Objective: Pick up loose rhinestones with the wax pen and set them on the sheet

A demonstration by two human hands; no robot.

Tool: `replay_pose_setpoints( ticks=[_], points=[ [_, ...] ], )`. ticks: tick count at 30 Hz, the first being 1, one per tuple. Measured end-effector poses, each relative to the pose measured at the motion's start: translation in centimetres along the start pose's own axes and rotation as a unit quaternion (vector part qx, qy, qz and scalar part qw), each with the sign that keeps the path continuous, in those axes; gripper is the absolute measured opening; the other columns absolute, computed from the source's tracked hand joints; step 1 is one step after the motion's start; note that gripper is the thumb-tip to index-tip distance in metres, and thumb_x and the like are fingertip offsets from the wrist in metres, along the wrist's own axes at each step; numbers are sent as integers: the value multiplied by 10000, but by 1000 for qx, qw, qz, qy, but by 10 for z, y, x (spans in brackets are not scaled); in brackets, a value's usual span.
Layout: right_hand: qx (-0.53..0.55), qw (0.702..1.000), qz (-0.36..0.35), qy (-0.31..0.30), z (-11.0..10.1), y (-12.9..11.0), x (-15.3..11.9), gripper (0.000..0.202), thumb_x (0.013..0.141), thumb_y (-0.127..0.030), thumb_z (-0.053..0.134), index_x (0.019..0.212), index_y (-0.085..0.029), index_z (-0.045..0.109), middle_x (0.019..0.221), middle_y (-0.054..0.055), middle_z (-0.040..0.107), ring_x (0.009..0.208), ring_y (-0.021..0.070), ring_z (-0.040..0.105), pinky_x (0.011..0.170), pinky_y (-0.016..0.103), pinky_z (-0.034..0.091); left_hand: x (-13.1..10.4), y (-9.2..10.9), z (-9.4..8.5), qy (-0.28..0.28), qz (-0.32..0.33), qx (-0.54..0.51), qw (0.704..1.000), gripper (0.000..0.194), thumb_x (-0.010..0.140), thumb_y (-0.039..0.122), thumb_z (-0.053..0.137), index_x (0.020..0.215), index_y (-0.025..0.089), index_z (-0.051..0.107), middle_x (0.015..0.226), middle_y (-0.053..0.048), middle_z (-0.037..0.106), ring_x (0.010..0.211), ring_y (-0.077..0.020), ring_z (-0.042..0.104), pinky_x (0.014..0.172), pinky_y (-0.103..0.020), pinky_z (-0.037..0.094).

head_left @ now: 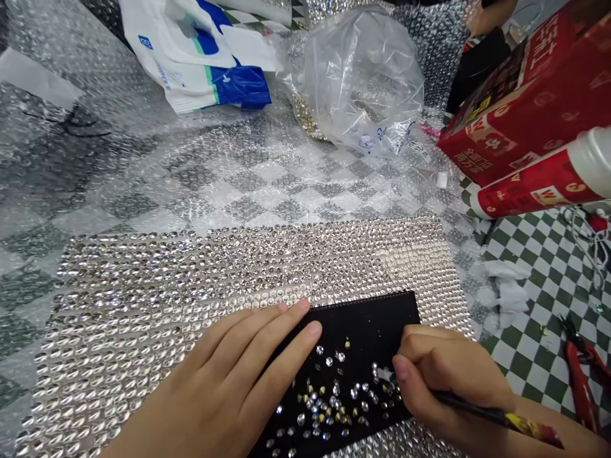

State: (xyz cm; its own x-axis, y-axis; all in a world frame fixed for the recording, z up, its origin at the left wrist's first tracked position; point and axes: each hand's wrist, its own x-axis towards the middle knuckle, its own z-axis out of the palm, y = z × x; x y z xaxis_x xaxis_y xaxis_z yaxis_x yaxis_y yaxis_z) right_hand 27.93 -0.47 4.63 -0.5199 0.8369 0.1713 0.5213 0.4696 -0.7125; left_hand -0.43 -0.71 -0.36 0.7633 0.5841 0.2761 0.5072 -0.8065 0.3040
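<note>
A black board (367,321) lies over a sheet of rhinestones set in rows (143,343). Loose rhinestones (334,407), clear and gold-backed, are scattered on the board. My left hand (224,369) rests flat, its fingers stretched over the board's left edge. At the board's right side, my right hand (443,366) pinches a slim pen-like tool (470,407) with a black shaft and a yellow and red end. The tool's pale tip points left, close to a few stones.
Bubble wrap (229,165) covers the checkered tablecloth (529,245). Behind stand a wipes packet (191,70) and a clear plastic bag (363,76). On the right are a red box (534,95), a red and white tube (534,181) and red-handled pliers (580,381).
</note>
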Motion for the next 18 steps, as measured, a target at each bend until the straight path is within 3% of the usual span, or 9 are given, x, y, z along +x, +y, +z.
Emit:
replay_pose_setpoints(
  ticks=[7, 13, 18],
  points=[
    [-24, 1000, -18, 1, 5, 2, -8, 388, 930, 17, 533, 723, -261, 358, 546, -70, 523, 436, 97, 451, 433, 287, 375, 2, 0, -1, 7, -2, -5, 1000, 805, 973, 661, 516, 1508, 62, 463, 1614, -168, 382, 1394, -318, 425, 1294, -415, 108],
    [1, 1000, 1, 10, 2, -2, -2, 370, 889, 22, 513, 716, -255, 340, 529, -82, 476, 428, 78, 454, 414, 242, 378, 1, 1, -1, 7, -2, -3, 1000, 802, 980, 660, 520, 1509, 61, 462, 1611, -169, 385, 1392, -318, 427, 1289, -418, 121],
    [90, 990, 35, 104, -1, -1, 1, 351, 885, 13, 502, 710, -243, 336, 521, -92, 458, 418, 76, 447, 427, 218, 387, -1, 0, 1, 12, -7, 1, 1000, 765, 999, 631, 502, 1532, 84, 457, 1585, -151, 434, 1376, -312, 457, 1275, -409, 151]
  ],
)
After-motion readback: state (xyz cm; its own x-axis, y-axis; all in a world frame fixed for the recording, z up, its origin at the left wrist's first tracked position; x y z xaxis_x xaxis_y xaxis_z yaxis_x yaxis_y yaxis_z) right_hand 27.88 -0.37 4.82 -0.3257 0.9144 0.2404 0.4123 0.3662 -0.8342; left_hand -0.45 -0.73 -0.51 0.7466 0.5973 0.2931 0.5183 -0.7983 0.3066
